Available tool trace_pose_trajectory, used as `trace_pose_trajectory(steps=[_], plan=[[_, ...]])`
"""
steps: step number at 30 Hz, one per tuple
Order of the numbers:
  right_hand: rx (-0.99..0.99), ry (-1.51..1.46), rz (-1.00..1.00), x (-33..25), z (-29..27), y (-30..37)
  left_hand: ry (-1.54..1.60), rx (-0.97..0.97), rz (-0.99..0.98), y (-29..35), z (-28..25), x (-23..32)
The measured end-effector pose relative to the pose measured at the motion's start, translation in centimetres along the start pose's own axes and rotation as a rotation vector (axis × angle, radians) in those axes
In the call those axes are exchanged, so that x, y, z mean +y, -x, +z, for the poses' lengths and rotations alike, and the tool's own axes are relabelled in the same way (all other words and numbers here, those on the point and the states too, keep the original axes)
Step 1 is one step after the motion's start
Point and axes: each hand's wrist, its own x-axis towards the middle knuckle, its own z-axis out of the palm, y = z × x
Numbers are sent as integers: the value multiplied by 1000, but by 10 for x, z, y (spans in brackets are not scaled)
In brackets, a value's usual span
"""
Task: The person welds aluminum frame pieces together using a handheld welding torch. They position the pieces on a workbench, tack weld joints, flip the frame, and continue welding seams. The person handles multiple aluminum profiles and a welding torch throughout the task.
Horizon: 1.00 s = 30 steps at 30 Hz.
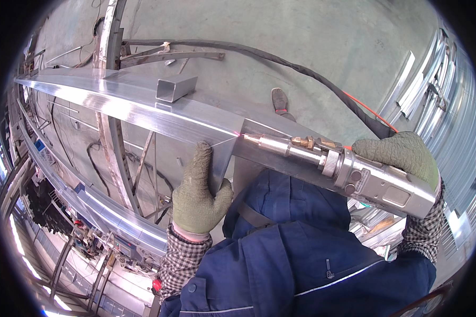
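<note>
A long shiny metal profile (143,113) runs from the far left to a seam in front of me, where it meets a darker metal piece (254,164). My gloved left hand (198,195) grips the profile's near flange close to that seam, index finger stretched along the surface and thumb apart on the flange's other side; the remaining fingers are mostly hidden. A silver handheld laser welding gun (362,179) is held in my gloved right hand (404,156), which wraps its rear body. Its brass-coloured nozzle points left at the seam, where a small red light spot shows.
A short square tube (173,90) sits on the profile. Steel supports (111,137) stand underneath at left. A black hose (280,59) with an orange line curves toward the gun. Metal strips (426,90) lie at right. A dark shoe (280,99) is on the floor beyond the profile.
</note>
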Motion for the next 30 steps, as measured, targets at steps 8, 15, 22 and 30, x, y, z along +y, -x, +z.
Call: trace_pose_trajectory(steps=[8,15,22,30], plan=[[1,-40,-44,2,-5,-1,14,-46,-39,2,-1,5],[-33,-41,-72,4,-9,1,-7,12,3,3,1,6],[-54,-35,-122,4,2,-8,-7,-2,1,3,6,-10],[-49,-54,-68,5,4,-1,-27,-18,4,4,6,-9]])
